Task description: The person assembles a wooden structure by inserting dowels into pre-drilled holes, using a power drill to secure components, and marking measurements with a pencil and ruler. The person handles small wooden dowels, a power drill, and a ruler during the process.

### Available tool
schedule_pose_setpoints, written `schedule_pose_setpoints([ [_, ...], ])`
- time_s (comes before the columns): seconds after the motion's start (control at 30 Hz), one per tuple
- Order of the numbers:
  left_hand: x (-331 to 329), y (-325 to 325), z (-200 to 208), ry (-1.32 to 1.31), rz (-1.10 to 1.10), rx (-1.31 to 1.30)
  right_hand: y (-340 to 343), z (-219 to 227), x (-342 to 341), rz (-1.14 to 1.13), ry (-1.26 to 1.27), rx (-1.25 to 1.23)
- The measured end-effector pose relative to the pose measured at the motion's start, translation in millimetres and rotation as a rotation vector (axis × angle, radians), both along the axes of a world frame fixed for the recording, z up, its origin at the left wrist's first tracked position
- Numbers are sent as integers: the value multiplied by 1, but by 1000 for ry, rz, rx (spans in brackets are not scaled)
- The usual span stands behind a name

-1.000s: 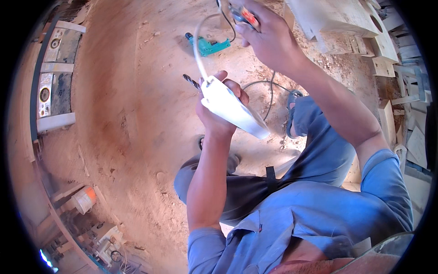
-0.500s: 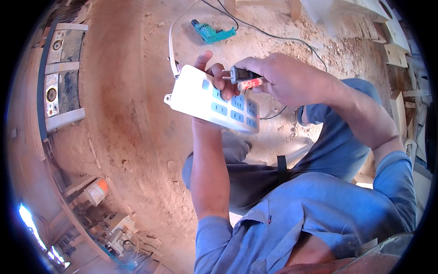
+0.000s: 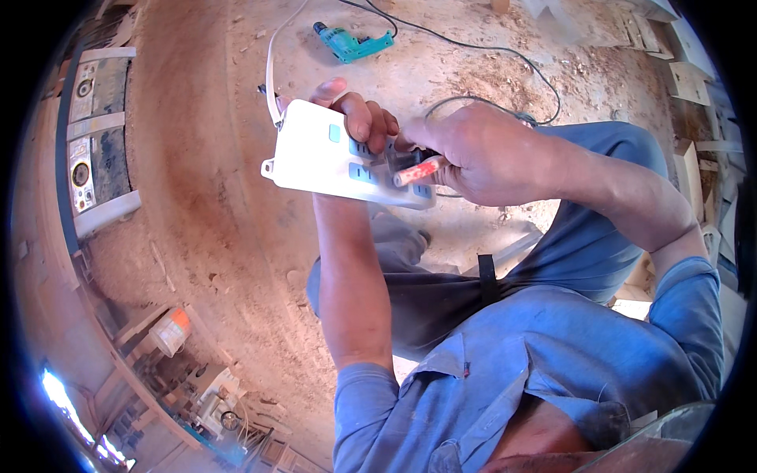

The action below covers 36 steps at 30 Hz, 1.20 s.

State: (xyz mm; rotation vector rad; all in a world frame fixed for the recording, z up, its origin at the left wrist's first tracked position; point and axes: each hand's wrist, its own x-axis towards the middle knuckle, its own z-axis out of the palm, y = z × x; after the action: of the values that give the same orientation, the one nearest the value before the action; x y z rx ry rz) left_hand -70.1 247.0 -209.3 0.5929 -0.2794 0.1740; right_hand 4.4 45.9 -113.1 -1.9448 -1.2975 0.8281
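My left hand is wrapped round a white power strip with blue sockets, holding it up in front of me. Its fingers curl over the far edge. My right hand is closed on a black plug, which is against the socket face; how deep its prongs sit is hidden. A short stick with a red-marked side also sticks out of my right fist, over the strip. A white cord runs up from the strip's left end.
A teal power drill lies on the dusty floor beyond my hands, its dark cable looping to the right. A white and orange bucket stands at the left. Boards and pale wooden pieces are stacked at the right.
My right hand has brought the plug down from above the power strip onto its sockets. The strip and my left hand have shifted slightly left in view.
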Motion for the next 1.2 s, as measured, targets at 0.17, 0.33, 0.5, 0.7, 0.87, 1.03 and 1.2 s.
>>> schedule_pose_setpoints([
  [0.17,7,5,-4,-21,-65,45,1,10,7,-34,185,-99],
  [0.33,8,8,-8,-18,-96,30,2,17,12,-110,344,-151],
  [0.5,8,6,-11,27,-46,-5,1,3,10,-20,151,17],
  [0.7,2,3,-10,78,8,-18,3,5,4,-12,63,64],
  [0.87,1,3,-8,150,5,-71,7,5,2,-14,-6,31],
  [1.03,-8,-1,-2,253,187,18,13,5,-3,-10,0,11],
  [1.2,-14,-4,-5,369,232,14,15,-2,-3,-10,-7,60],
])
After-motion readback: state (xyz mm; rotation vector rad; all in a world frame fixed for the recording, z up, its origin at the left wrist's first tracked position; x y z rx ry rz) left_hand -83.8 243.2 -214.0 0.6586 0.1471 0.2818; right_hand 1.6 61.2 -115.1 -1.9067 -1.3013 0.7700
